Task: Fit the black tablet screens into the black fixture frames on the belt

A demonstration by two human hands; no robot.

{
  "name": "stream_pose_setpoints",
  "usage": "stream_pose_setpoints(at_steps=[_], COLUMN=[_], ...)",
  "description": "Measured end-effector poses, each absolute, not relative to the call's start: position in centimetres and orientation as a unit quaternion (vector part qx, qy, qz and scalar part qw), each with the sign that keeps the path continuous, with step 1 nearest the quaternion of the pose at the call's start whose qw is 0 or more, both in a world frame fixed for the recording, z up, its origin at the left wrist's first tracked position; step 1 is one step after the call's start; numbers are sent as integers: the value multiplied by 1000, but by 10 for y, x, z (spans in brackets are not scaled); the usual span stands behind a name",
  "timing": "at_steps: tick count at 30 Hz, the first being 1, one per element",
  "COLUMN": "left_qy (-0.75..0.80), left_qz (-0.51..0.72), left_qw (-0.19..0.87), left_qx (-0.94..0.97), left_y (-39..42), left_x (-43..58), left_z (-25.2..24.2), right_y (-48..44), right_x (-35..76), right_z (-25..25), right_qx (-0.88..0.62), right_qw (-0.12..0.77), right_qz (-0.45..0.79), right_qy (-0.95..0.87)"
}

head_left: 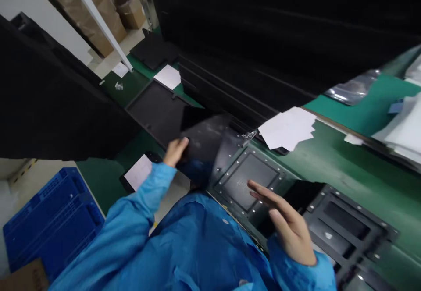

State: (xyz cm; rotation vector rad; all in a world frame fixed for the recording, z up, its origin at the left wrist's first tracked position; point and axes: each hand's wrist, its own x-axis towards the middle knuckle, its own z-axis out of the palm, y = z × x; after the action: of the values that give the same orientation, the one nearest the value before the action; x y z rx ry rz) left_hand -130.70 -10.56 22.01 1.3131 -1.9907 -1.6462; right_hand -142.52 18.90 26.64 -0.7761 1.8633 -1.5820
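Note:
My left hand grips the edge of a thin dark sheet, which it lifts at a slant above a black tray. My right hand lies with fingers apart over a black metal fixture studded with small bolts, and its fingertips are on or just above the fixture's square recess. Beside that hand sits a second black frame with rectangular openings. Part of the fixture is hidden under my right hand and the sheet.
A loose stack of white paper lies on the green bench mat. A large black panel fills the top of the view. A blue plastic crate stands on the floor at lower left, and cardboard boxes stand far off.

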Motion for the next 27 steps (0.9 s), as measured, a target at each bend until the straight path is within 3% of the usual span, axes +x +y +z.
stream_pose_setpoints(at_steps=[3, 7, 12, 16, 18, 21, 24, 26, 27], left_qy=[-708, -783, -869, -896, -894, -902, -859, -840, -838], left_qz=[-459, -316, -191, -173, -149, -195, -323, -429, -484], left_qw=[171, 92, -40, -71, -39, 167, 353, 317, 241], left_qx=[509, 527, 455, 403, 420, 346, 182, 96, 70], left_y=[-219, -300, -283, -254, -246, -219, -143, -70, -31], left_x=[-1289, -1304, -1329, -1324, -1328, -1352, -1382, -1399, -1406], left_z=[223, 205, 174, 167, 174, 199, 226, 230, 225], right_y=[195, 203, 198, 205, 212, 233, 276, 317, 340], right_x=[-1428, -1428, -1423, -1417, -1415, -1420, -1432, -1441, -1445], right_z=[258, 246, 248, 253, 253, 247, 238, 229, 223], right_qx=[-214, -141, -170, -153, -141, -112, -48, 22, 66], right_qw=[270, 254, 273, 250, 251, 241, 195, 159, 137], right_qz=[-582, -571, -525, -498, -491, -493, -519, -558, -578], right_qy=[737, 768, 788, 816, 822, 828, 831, 814, 802])
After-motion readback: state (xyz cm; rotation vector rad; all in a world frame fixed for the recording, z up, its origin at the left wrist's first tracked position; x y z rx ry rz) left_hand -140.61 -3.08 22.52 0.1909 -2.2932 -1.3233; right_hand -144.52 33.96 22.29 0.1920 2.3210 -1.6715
